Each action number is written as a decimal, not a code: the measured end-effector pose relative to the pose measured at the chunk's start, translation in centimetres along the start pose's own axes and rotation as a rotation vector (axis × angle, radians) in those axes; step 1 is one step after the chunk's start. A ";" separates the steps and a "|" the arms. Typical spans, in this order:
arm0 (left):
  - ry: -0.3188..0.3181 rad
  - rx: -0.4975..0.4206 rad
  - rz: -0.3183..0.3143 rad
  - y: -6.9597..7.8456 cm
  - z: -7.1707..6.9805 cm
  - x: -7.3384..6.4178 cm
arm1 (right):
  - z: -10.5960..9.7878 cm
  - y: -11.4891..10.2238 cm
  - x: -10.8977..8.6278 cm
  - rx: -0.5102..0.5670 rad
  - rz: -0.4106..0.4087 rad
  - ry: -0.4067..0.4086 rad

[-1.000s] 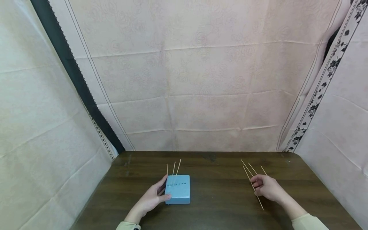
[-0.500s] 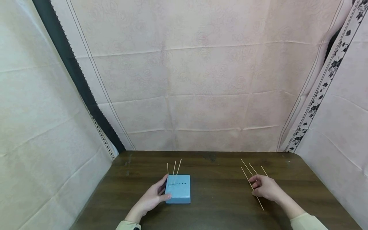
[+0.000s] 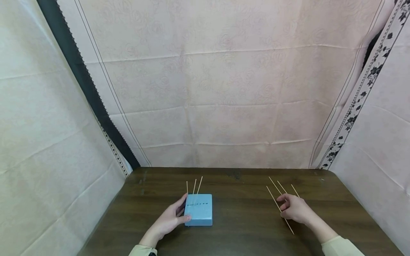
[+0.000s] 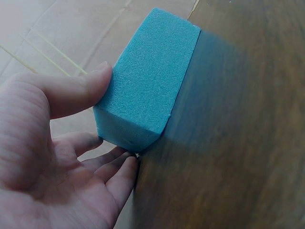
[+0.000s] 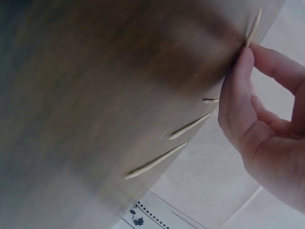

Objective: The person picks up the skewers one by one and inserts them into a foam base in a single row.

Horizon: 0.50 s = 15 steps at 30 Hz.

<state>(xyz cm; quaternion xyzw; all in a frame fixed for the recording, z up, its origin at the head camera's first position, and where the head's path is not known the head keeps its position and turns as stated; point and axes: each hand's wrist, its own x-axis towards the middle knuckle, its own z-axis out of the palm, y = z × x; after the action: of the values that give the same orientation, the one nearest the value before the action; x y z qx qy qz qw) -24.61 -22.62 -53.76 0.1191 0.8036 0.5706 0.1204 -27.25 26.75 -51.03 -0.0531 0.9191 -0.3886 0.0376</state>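
Observation:
My left hand (image 3: 169, 218) holds the left side of a blue foam block (image 3: 200, 215) on the table. In the left wrist view, the thumb lies on one of the block's edges and the fingertips are at its lower side. Three thin bamboo skewers (image 3: 199, 185) stand in the block's upper face, towards its back left, by a row of dark marks. At the right, my right hand (image 3: 296, 208) pinches another bamboo skewer (image 3: 273, 197) between thumb and fingertips; the right wrist view shows one end of that skewer (image 5: 254, 27) past the fingertips.
Three more skewers (image 5: 157, 161) lie apart on the brown wooden table (image 3: 237, 213), partly behind the right hand in the head view. Pale cloth (image 3: 224, 89) hangs at the back and both sides of the table.
The far end of the skewer in my right hand has swung left, away from the loose skewers. That hand has shifted slightly left. My left hand and the foam block stay in place.

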 end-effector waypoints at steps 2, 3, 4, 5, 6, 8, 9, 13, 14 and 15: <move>-0.003 0.000 -0.002 0.1 0.0 0.0 | 0.0 0.1 0.0 -0.007 -0.002 0.001; -0.004 0.000 -0.002 0.1 0.0 -0.1 | 0.0 0.1 0.0 -0.009 -0.003 0.002; -0.005 0.000 -0.003 0.1 0.0 -0.1 | 0.0 0.1 0.0 -0.011 -0.002 0.002; -0.006 0.000 -0.004 0.1 0.0 -0.1 | 0.0 0.1 0.0 -0.012 -0.003 0.002; -0.007 0.000 -0.004 0.1 0.0 -0.1 | 0.0 0.1 0.0 -0.013 -0.003 0.001; -0.007 0.001 -0.005 0.2 0.0 -0.1 | 0.1 0.1 0.0 -0.014 0.005 0.001; -0.007 0.000 -0.005 0.2 0.0 -0.1 | 0.0 0.1 0.0 -0.016 0.007 0.000; -0.007 -0.001 -0.005 0.2 0.0 -0.1 | 0.0 0.2 0.1 -0.010 0.017 -0.005; -0.006 -0.002 -0.006 0.2 0.0 -0.1 | 0.0 0.2 0.1 -0.005 0.016 -0.007; -0.006 -0.002 -0.005 0.2 0.0 -0.1 | 0.0 0.2 0.1 0.003 0.015 -0.011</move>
<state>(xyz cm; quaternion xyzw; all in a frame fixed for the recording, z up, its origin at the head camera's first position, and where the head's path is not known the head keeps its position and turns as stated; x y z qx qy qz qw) -24.46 -22.61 -53.53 0.1187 0.8030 0.5706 0.1243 -27.33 26.91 -51.21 -0.0481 0.9187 -0.3894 0.0455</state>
